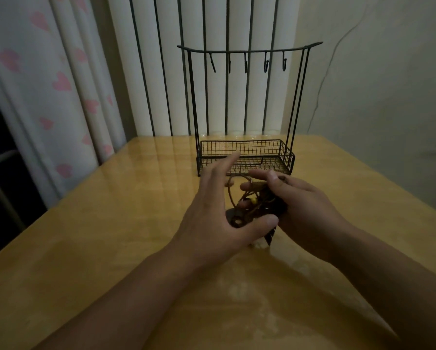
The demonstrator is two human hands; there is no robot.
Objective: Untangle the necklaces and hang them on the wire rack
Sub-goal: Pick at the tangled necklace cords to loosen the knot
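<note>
Wire rack (246,107) stands upper centre of frame on the wooden table (111,223), long axis left-right; its top bar carries five hooks (245,63), all bare. Mesh basket (247,155) at the rack base, contents hard to tell in the dim light, looks like bare mesh. Tangled necklaces (252,203) sit in a dark clump at frame centre, just in front of the basket, cords looping with no clear long axis, a small yellow bead showing; one cord loop arcs up toward the basket. Right hand (305,200) comes in from lower right, fingers curled round the clump, gripping it. Left hand (211,213) comes in from lower left, fingers spread and mostly straight, index pointing up toward the basket, thumb against the clump's lower edge, not clamped on anything. Heart-print curtain (60,84) at upper left.
</note>
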